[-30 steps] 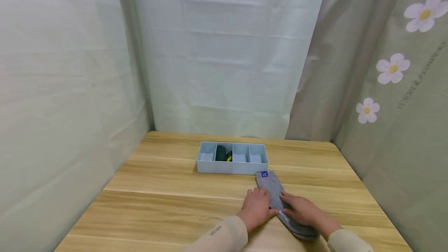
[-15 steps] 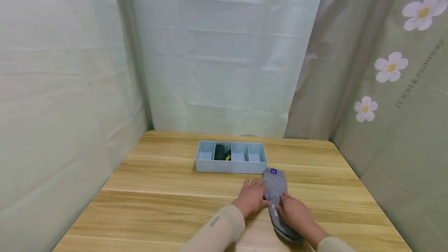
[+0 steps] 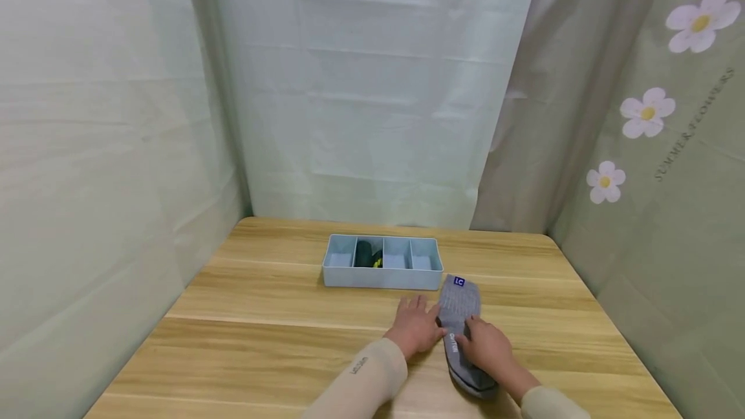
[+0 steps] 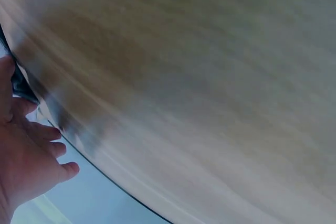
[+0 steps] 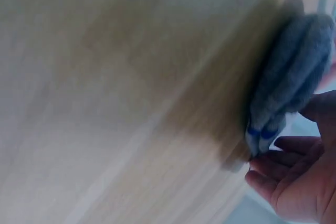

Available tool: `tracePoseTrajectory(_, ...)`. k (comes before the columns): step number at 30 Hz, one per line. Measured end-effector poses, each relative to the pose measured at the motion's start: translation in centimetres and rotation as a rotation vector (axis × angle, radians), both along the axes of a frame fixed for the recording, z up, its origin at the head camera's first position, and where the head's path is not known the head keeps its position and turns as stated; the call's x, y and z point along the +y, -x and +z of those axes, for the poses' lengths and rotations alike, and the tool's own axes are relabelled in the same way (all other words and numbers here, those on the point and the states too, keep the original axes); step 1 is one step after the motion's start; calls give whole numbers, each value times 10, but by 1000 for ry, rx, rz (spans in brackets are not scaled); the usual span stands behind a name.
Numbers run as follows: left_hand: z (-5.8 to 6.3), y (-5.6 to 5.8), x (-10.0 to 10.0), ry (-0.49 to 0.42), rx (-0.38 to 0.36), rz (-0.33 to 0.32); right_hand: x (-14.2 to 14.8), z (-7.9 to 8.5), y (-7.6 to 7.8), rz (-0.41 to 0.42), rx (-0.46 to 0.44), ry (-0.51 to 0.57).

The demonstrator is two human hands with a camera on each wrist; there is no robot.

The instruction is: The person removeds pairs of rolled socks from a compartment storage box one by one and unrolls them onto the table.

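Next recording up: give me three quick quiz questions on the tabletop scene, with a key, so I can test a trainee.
1. Counting from the left, which compartment of the light blue box holds the dark green bundle?
2. True or false: the grey socks lie on the table, outside the box.
3. Where on the socks is the blue LC label? A: near end. B: middle. C: far end.

Key: 1. Second. 2. True. 3. C.

The person in front of me is slanting both forearms (image 3: 362,381) inward; the left grip (image 3: 413,326) is lying palm-down, fingers fanning forward, and the right grip (image 3: 489,345) is angling toward it, thumb pointing leftward.
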State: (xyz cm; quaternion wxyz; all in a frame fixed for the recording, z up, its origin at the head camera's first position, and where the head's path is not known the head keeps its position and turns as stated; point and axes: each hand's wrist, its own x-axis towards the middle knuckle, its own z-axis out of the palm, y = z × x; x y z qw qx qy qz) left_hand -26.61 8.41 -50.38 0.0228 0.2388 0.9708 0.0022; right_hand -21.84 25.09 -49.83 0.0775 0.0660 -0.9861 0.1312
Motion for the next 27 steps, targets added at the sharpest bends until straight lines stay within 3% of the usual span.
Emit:
tracePoseTrajectory(8, -5, 0, -9, -90, 2, -13, 13, 13, 8, -46, -33, 150)
tracePoseTrajectory(16, 0, -3, -14, -140, 1, -53, 28, 7, 12, -70, 0, 217)
tracePoseTrajectory(27, 1, -5, -13, -210, -22, -91, 32, 2, 11, -90, -28, 271)
